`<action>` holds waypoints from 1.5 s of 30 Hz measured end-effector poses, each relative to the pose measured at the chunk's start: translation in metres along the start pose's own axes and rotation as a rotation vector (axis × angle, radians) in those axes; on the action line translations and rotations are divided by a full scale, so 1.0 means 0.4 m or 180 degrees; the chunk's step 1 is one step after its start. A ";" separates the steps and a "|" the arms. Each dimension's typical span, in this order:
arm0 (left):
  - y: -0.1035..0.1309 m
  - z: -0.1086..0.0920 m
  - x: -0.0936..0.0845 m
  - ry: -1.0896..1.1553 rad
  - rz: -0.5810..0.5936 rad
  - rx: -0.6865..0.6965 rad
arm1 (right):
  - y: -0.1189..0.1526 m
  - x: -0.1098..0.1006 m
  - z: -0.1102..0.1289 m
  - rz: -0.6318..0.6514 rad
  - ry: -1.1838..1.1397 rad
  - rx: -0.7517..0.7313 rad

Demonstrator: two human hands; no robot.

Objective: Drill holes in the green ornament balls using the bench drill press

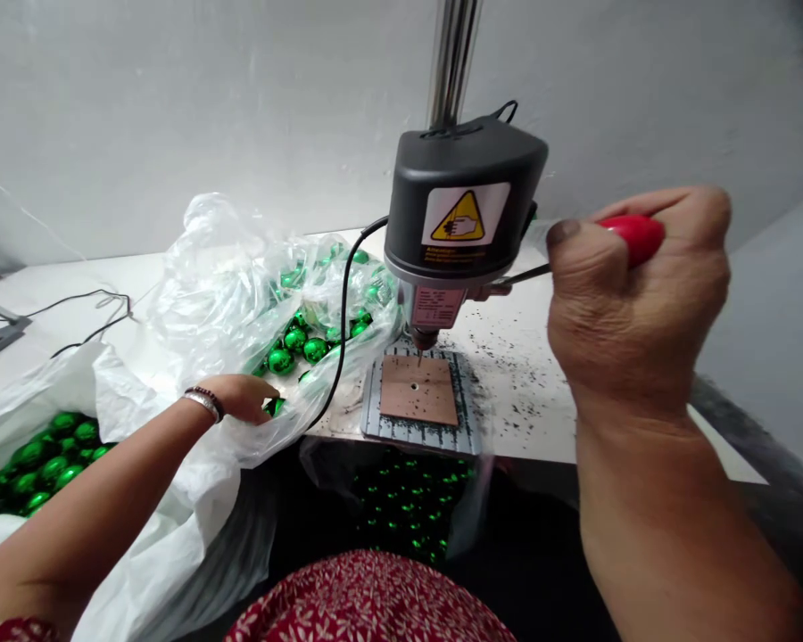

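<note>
My right hand (pixel 635 285) is wrapped round the red-knobbed lever (pixel 639 239) of a dark grey drill press (pixel 465 192). Low on the left, my left hand (pixel 241 398) pinches a shiny green ball (pixel 274 407) at the edge of a clear plastic bag (pixel 204 276). More green balls (pixel 294 341) lie inside that bag. Under the thin drill bit (pixel 420 358) is a brown square board (pixel 418 403) with a small hole, resting on the slotted metal base (pixel 468 419). No ball sits on the board.
A white sack (pixel 127 383) at the left holds several green balls (pixel 53 462). Below the table edge hangs another bag of green balls (pixel 408 504). A black cable (pixel 343 330) loops down beside the drill. Dark shavings (pixel 518 392) are scattered over the white table (pixel 542 437).
</note>
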State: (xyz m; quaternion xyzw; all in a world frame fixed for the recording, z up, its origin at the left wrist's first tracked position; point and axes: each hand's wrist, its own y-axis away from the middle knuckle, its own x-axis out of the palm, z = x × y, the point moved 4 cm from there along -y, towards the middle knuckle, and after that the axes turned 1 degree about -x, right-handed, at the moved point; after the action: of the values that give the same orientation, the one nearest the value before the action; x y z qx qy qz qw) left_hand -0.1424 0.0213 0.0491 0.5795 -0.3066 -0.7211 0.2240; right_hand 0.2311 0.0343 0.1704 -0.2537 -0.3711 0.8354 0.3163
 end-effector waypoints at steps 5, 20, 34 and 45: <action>-0.017 0.019 0.033 0.0730 -0.0650 -0.0180 | 0.003 0.004 -0.007 0.0139 0.0038 0.0119; 0.028 0.057 0.051 0.0666 -0.0599 -0.0674 | -0.004 -0.002 -0.012 0.0004 0.0011 0.0255; -0.020 0.034 -0.019 0.3312 -0.1873 -0.0105 | 0.004 -0.004 -0.011 -0.0012 0.0089 0.0234; 0.000 -0.210 -0.006 0.6433 -0.0743 0.1839 | 0.007 -0.001 -0.001 -0.0061 0.0085 -0.0020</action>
State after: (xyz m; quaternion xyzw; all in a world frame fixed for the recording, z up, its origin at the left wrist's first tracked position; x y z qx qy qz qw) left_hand -0.0602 0.0078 0.0392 0.9677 -0.0799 0.1797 0.1580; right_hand 0.2306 0.0328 0.1681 -0.2623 -0.3718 0.8277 0.3284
